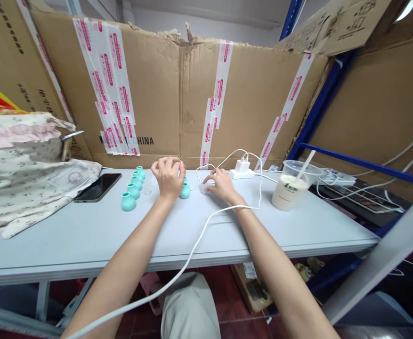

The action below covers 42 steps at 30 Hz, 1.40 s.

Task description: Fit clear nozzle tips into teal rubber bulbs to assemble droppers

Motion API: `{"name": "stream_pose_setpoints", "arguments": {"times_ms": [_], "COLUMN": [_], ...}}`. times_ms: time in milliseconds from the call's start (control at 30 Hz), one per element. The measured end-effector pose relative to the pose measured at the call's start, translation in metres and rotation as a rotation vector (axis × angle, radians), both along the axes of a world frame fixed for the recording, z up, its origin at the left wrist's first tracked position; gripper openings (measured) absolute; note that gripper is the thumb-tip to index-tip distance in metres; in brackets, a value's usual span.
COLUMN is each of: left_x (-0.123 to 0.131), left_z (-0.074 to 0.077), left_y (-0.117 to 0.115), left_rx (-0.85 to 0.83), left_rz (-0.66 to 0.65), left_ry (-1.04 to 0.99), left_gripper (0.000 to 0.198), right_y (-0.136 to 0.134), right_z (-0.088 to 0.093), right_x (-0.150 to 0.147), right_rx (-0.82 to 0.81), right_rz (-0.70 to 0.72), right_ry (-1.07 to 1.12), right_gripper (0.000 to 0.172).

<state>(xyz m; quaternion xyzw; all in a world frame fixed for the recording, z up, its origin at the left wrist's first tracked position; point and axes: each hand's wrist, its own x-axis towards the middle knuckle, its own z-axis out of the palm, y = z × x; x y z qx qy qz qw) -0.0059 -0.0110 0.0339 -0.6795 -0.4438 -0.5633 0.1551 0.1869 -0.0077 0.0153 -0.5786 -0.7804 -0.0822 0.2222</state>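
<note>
My left hand [170, 178] reaches to the middle of the table with its fingers curled and pressed together; whatever they hold is hidden. Just right of it, partly behind the fingers, are small turquoise round pots with narrow necks [184, 190]. A row of several more such turquoise pots [133, 190] stands left of this hand, with small clear plastic pieces [147, 187] between. My right hand [222, 184] rests on the table, thumb and index finger bent around a small clear plastic piece [203, 188]. A white cable [206, 225] crosses over my right wrist.
A white charger on a power strip [242, 167] sits behind my right hand. Farther right stands a plastic cup with a straw [288, 193]. On the left lie a phone [98, 187] and a floral cloth bag [22, 174]. Cardboard [157, 94] walls the back.
</note>
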Motion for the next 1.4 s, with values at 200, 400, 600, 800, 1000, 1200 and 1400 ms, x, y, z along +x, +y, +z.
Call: {"name": "stream_pose_setpoints", "arguments": {"times_ms": [200,400,600,800,1000,1200,1400], "left_x": [0.007,0.015,0.01,0.009,-0.007,-0.009,-0.004], "left_z": [0.005,-0.002,-0.001,-0.001,0.0,0.0,0.004], "left_y": [-0.003,0.007,0.013,0.019,0.028,0.024,0.018], "left_rx": [-0.095,-0.448,-0.539,-0.597,-0.697,-0.72,-0.729], "left_rz": [-0.221,-0.451,-0.603,-0.762,-0.917,-1.025,-1.1], "left_ry": [0.11,0.143,-0.101,-0.234,-0.539,-0.526,-0.441], "left_gripper": [0.025,0.028,0.03,0.03,0.039,0.061,0.053], "right_y": [-0.007,-0.013,-0.008,-0.003,-0.005,-0.003,-0.001], "right_z": [0.019,0.032,0.026,0.021,0.0,-0.008,-0.011], "right_x": [0.003,-0.006,-0.013,-0.006,-0.01,-0.013,-0.023], "right_rx": [-0.048,-0.086,-0.168,-0.13,-0.035,-0.093,-0.099], "right_rz": [0.108,0.324,0.445,0.289,-0.048,-0.057,-0.029], "right_ry": [0.396,0.819,1.011,0.933,0.163,0.018,-0.034], "right_gripper": [0.025,0.029,0.031,0.037,0.014,0.014,0.013]}}
